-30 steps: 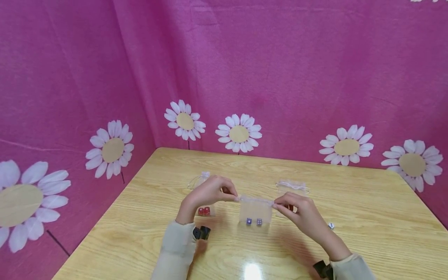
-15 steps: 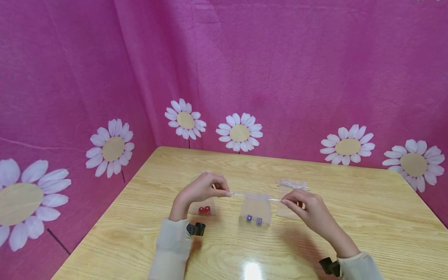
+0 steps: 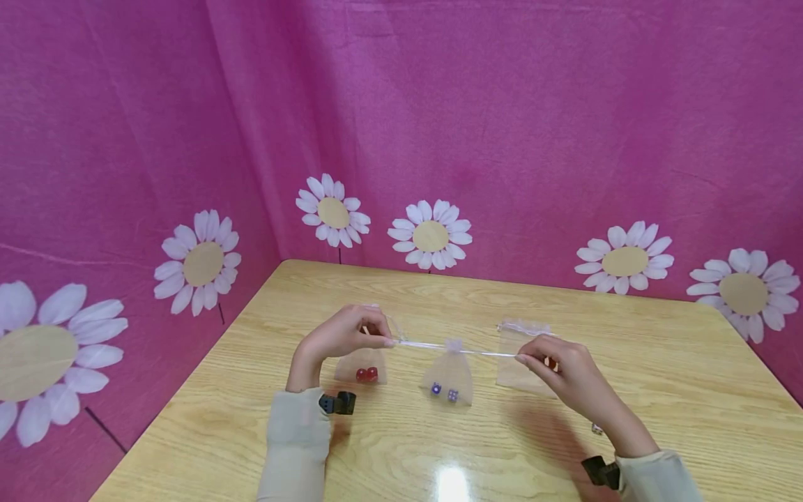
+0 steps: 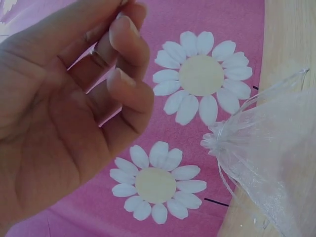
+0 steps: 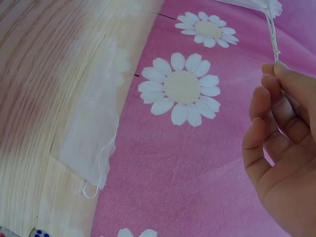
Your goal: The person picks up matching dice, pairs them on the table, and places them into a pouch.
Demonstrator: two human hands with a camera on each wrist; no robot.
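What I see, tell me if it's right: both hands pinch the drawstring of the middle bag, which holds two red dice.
Wrong colour: the two dice in the middle bag are bluish purple, not red, as the head view shows. The left hand and right hand do pinch its drawstring.

A white glare (image 3: pixel 452 484) shines off the table (image 3: pixel 389 450) before me; a soft shadow (image 3: pixel 541 432) lies under my right hand (image 3: pixel 561 366).

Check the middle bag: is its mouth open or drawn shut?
Drawn shut: the middle bag narrows to a bunched top, and its drawstring stretches straight between the left hand and right hand.
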